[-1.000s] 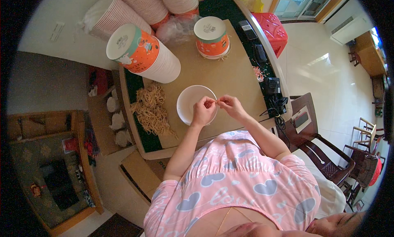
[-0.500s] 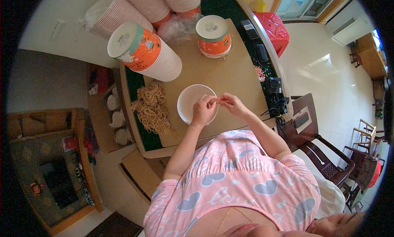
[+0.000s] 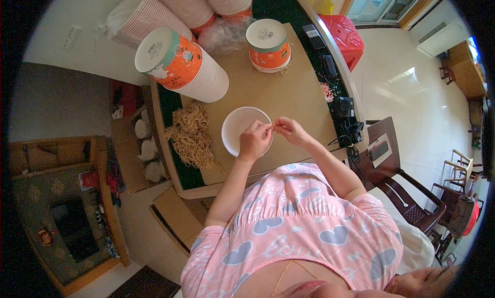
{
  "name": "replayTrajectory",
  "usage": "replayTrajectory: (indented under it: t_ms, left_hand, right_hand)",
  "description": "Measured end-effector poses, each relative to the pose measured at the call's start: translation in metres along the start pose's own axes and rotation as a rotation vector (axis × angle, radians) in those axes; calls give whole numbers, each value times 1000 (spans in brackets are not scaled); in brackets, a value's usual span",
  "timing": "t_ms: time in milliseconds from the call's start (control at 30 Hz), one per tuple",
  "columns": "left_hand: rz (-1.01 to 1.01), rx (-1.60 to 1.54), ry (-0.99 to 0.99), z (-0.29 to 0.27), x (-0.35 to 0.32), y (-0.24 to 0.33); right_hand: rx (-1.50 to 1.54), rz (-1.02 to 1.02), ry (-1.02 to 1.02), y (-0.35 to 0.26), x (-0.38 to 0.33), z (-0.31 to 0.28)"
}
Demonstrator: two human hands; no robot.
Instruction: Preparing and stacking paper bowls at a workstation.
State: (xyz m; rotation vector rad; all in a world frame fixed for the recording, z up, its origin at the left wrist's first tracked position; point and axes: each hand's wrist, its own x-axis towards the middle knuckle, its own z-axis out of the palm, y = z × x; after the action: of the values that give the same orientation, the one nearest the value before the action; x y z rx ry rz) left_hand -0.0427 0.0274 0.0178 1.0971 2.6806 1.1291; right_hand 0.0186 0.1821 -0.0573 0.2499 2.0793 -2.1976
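A white paper tub (image 3: pixel 236 126) stands mouth up on the brown board before me, its inside facing me. My left hand (image 3: pixel 254 138) is over its right rim, fingers pinched. Just right of the rim, my right hand (image 3: pixel 290 131) is pinched too, its fingertips meeting the left hand's. Whatever they hold is too small and hidden to make out. Left of the tub lies a tangled heap of tan cords (image 3: pixel 190 135). Beyond it leans a tall stack of upturned orange, green and white paper tubs (image 3: pixel 183 66). A shorter upturned stack (image 3: pixel 268 45) sits farther back, tan cord ends showing around its bottom.
More nested tubs (image 3: pixel 154 19) in clear plastic stand against the wall. Along the table's right side lie a black device (image 3: pixel 344 107) with cables, another dark object (image 3: pixel 328 67) and small pink-white bits (image 3: pixel 326 92). A red plastic stool (image 3: pixel 344 40) and dark wooden chair (image 3: pixel 384 143) stand beyond.
The tub has shifted very slightly left. Both hands stay pinched together near its rim, with only small finger movement.
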Motion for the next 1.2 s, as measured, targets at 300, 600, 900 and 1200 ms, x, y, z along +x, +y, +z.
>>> replayTrajectory:
  t_ms: [300, 600, 900, 1200]
  left_hand:
    - [67, 109, -7, 2, 0, -2]
    - [-858, -1037, -423, 2, 4, -26]
    - [-979, -1277, -446, 13, -4, -47]
    - [-949, -1249, -476, 10, -5, -50]
  right_hand:
    - [-60, -58, -2, -9, -3, -1]
    - [-50, -66, 67, -17, -12, 2]
    - [-271, -246, 214, -38, -22, 10]
    - [-278, -230, 268, -39, -17, 16]
